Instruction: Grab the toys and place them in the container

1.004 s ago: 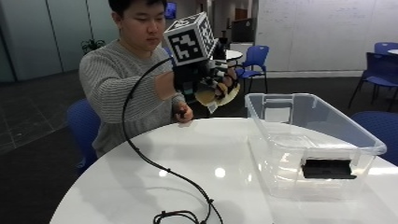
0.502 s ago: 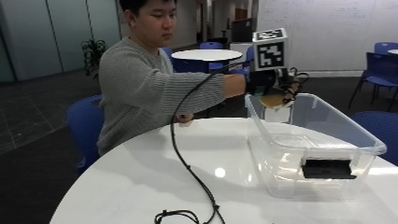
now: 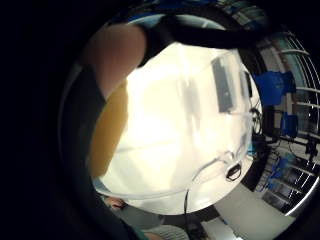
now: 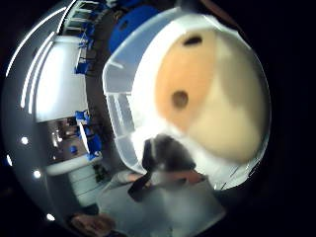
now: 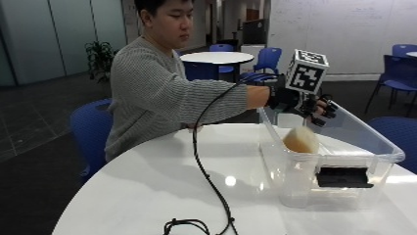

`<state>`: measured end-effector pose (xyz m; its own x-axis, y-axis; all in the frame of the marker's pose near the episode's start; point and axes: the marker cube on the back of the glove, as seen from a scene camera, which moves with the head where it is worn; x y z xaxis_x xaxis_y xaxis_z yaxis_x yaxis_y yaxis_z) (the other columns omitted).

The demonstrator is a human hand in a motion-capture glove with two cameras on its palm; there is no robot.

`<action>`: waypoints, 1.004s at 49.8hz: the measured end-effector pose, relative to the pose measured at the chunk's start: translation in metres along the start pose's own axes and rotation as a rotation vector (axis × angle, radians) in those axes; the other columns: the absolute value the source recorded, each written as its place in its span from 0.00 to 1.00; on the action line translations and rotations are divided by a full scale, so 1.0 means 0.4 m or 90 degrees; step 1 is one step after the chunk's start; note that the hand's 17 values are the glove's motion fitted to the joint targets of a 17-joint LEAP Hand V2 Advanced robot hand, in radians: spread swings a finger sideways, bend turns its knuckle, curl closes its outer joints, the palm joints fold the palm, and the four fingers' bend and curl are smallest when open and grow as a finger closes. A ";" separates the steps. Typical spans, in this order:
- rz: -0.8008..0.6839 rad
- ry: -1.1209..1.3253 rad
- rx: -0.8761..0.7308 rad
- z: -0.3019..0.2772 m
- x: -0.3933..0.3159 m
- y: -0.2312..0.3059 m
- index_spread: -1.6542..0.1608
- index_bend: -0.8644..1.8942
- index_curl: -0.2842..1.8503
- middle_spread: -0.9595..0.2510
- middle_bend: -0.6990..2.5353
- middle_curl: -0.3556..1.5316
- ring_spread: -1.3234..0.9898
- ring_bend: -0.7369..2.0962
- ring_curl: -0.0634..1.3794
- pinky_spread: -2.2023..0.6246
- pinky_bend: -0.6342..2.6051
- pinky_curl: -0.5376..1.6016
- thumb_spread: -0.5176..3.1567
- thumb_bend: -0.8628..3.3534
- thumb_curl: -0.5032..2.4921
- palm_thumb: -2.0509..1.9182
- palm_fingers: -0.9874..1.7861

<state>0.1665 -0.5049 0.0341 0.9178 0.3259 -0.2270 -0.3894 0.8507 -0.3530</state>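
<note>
— Now, over the container (image 5: 384, 147), what is the gloved right hand (image 5: 312, 105) doing?

— Hovering above the open top, fingers spread and relaxed, gripping nothing. Just below the palm, a tan-and-cream plush toy (image 5: 300, 141) sits inside the clear bin, against the wall nearest the person.

— And the best way to finish this step?

— I'd judge the drop is made; the hand should lift straight up, clear of the rim, so nothing catches the toy.

— Anything else in the bin?

— Beneath the hand only that one toy shows inside. A black latch (image 5: 344, 177) sits on the outer end wall. The bare hand is hidden behind the arm; its state I cannot tell.
</note>
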 end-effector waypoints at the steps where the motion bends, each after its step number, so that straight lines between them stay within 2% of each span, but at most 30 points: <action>1: -0.001 -0.008 -0.003 0.005 0.001 0.006 0.67 0.38 0.43 0.58 0.36 0.52 0.40 0.49 0.43 0.74 0.50 0.45 0.42 0.18 0.41 0.56 0.28; 2: -0.003 -0.015 -0.005 0.010 0.002 0.011 0.68 0.38 0.42 0.59 0.33 0.51 0.41 0.46 0.41 0.74 0.49 0.45 0.42 0.18 0.40 0.55 0.24; 4: -0.007 -0.026 -0.004 0.017 0.000 0.023 0.68 0.38 0.41 0.61 0.30 0.48 0.44 0.42 0.38 0.76 0.49 0.44 0.43 0.18 0.39 0.53 0.23; 9: -0.027 -0.035 0.000 0.023 -0.013 0.055 0.69 0.37 0.39 0.65 0.26 0.45 0.48 0.37 0.34 0.78 0.47 0.42 0.44 0.19 0.36 0.51 0.25; 16: -0.067 -0.023 0.019 0.013 -0.033 0.130 0.70 0.36 0.36 0.67 0.25 0.41 0.51 0.33 0.31 0.79 0.45 0.41 0.45 0.19 0.33 0.50 0.27; 24: -0.098 -0.016 0.072 -0.031 0.035 0.318 0.71 0.36 0.34 0.68 0.25 0.38 0.53 0.32 0.29 0.80 0.43 0.40 0.46 0.19 0.30 0.49 0.28; 31: -0.085 -0.028 0.130 -0.087 0.211 0.551 0.71 0.37 0.33 0.68 0.26 0.37 0.54 0.32 0.27 0.80 0.42 0.40 0.47 0.19 0.28 0.50 0.29; 35: -0.022 -0.002 0.185 -0.090 0.320 0.663 0.71 0.37 0.32 0.68 0.26 0.36 0.54 0.32 0.27 0.80 0.42 0.40 0.48 0.19 0.27 0.50 0.29; 41: 0.077 -0.022 0.216 -0.076 0.429 0.742 0.70 0.38 0.32 0.68 0.26 0.36 0.54 0.32 0.25 0.80 0.41 0.40 0.49 0.20 0.26 0.50 0.31; 50: 0.038 -0.042 0.203 0.022 0.412 0.823 0.70 0.38 0.32 0.67 0.27 0.35 0.54 0.32 0.24 0.80 0.40 0.40 0.51 0.20 0.25 0.51 0.32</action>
<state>0.1902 -0.1676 -0.1116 0.9012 0.3960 -0.1759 -0.4079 0.9123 -0.0358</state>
